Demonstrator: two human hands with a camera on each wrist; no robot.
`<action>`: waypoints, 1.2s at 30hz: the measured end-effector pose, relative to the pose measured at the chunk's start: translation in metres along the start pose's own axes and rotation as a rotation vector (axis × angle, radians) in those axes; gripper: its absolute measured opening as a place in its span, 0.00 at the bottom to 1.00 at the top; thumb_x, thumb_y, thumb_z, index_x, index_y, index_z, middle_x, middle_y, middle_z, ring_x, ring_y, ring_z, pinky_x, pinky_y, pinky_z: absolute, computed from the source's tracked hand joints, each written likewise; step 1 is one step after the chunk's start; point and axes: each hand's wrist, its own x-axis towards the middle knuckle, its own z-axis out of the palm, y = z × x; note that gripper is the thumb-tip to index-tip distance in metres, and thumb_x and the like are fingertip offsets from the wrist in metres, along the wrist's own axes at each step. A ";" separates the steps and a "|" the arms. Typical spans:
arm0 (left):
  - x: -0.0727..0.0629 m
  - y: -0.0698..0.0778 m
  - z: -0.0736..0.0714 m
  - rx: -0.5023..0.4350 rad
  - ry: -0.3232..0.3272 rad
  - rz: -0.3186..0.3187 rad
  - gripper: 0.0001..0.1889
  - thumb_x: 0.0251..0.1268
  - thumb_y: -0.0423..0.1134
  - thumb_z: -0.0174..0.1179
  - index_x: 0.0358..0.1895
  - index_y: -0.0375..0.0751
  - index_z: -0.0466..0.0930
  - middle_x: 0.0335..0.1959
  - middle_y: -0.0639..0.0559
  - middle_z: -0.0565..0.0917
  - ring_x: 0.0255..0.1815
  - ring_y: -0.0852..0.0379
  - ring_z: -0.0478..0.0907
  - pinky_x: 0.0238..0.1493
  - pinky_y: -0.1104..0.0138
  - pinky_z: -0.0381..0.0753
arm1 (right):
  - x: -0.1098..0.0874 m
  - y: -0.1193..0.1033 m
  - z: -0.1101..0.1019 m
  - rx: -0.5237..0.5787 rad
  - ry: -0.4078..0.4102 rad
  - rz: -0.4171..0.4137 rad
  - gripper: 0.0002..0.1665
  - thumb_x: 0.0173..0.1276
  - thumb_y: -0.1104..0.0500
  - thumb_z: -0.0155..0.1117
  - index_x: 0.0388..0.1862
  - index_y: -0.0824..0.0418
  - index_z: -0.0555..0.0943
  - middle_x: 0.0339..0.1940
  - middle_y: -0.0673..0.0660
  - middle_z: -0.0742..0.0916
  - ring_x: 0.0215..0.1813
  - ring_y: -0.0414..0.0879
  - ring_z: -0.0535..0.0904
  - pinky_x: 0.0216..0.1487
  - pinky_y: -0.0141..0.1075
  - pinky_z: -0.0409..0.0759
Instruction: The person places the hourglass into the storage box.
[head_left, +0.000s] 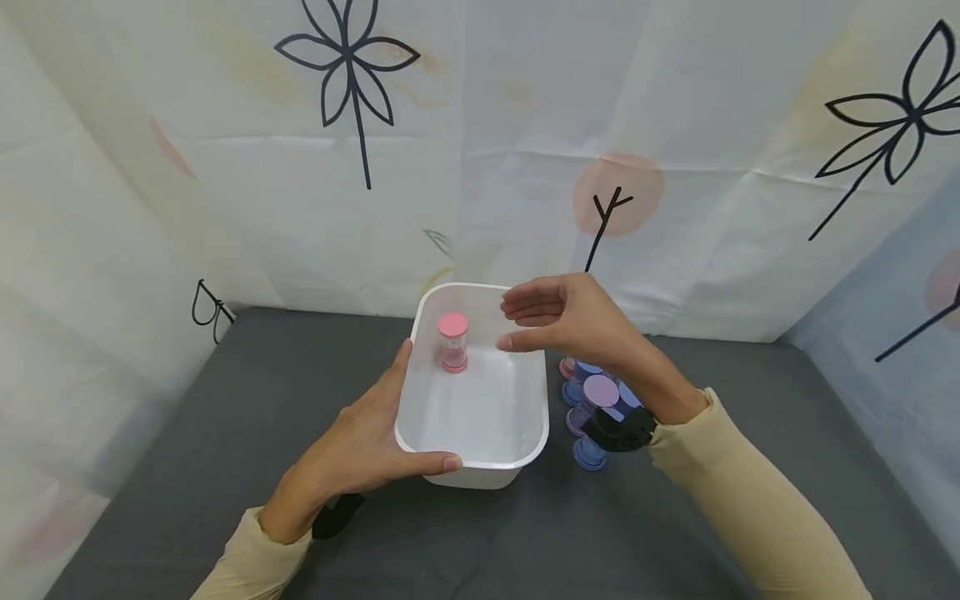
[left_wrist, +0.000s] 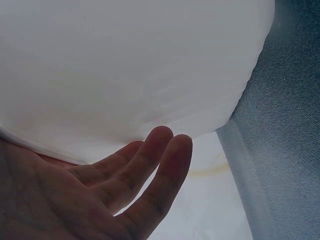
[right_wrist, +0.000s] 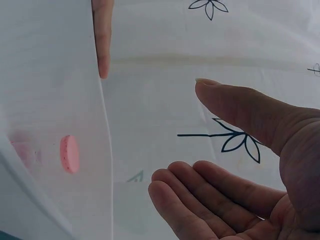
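Note:
A white plastic bin [head_left: 480, 417] stands in the middle, with a pink-capped sand timer [head_left: 453, 343] upright inside it. My left hand [head_left: 367, 437] holds the bin at its near left corner, thumb along the front rim and fingers against the left wall. The left wrist view shows those fingers [left_wrist: 167, 170] touching the bin's outer wall. Above the bin's right rim hovers my right hand [head_left: 558, 312], holding nothing, thumb apart from the fingers. Through the bin's wall, the right wrist view shows the timer's pink cap [right_wrist: 70, 154].
Several blue, purple and pink sand timers [head_left: 601, 392] stand close together right of the bin, partly hidden by the right wrist and its black strap [head_left: 621, 429]. Dark grey cloth covers the table [head_left: 300, 367]. A white curtain [head_left: 495, 125] with flower drawings hangs behind.

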 end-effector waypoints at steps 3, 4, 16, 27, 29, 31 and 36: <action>0.000 -0.001 0.000 -0.006 0.003 0.003 0.70 0.39 0.74 0.74 0.82 0.71 0.33 0.66 0.67 0.68 0.54 0.56 0.77 0.44 0.55 0.77 | -0.014 0.004 -0.003 0.028 0.007 0.009 0.33 0.55 0.61 0.82 0.60 0.65 0.82 0.55 0.58 0.87 0.57 0.49 0.85 0.56 0.38 0.81; 0.000 0.000 0.000 -0.004 0.004 0.003 0.69 0.39 0.74 0.74 0.81 0.72 0.33 0.66 0.67 0.68 0.53 0.56 0.77 0.44 0.55 0.77 | -0.018 0.006 -0.004 0.036 0.009 0.009 0.33 0.55 0.61 0.82 0.60 0.65 0.82 0.55 0.57 0.87 0.57 0.49 0.85 0.56 0.38 0.81; 0.000 -0.001 0.000 0.026 0.015 0.011 0.69 0.38 0.75 0.74 0.81 0.74 0.33 0.66 0.70 0.68 0.55 0.56 0.77 0.43 0.53 0.75 | -0.062 0.034 -0.016 0.152 0.046 0.013 0.33 0.59 0.66 0.79 0.62 0.72 0.78 0.58 0.65 0.85 0.58 0.50 0.84 0.55 0.38 0.81; 0.000 -0.001 0.000 0.009 0.011 0.026 0.69 0.38 0.74 0.75 0.81 0.73 0.34 0.67 0.69 0.67 0.55 0.56 0.77 0.43 0.54 0.76 | -0.095 0.057 -0.027 0.152 0.127 0.032 0.29 0.63 0.66 0.75 0.62 0.71 0.78 0.58 0.61 0.85 0.59 0.50 0.84 0.55 0.37 0.81; 0.000 -0.001 -0.001 0.004 0.008 0.030 0.69 0.38 0.73 0.75 0.81 0.73 0.34 0.67 0.69 0.67 0.55 0.55 0.77 0.43 0.54 0.76 | -0.100 0.061 -0.029 0.150 0.146 0.030 0.29 0.64 0.66 0.75 0.63 0.71 0.78 0.59 0.62 0.85 0.59 0.51 0.84 0.54 0.36 0.81; 0.000 -0.001 -0.001 -0.001 0.005 0.030 0.69 0.39 0.73 0.75 0.81 0.73 0.34 0.67 0.69 0.67 0.55 0.55 0.78 0.44 0.55 0.76 | -0.104 0.067 -0.032 0.160 0.158 0.015 0.29 0.64 0.68 0.74 0.63 0.72 0.77 0.59 0.63 0.85 0.59 0.51 0.84 0.53 0.36 0.81; 0.000 -0.001 -0.001 -0.006 0.006 0.024 0.69 0.39 0.73 0.75 0.81 0.73 0.34 0.67 0.70 0.67 0.54 0.58 0.77 0.45 0.54 0.76 | -0.116 0.082 -0.036 0.184 0.162 -0.029 0.29 0.63 0.73 0.71 0.63 0.75 0.76 0.57 0.60 0.87 0.57 0.49 0.85 0.51 0.36 0.82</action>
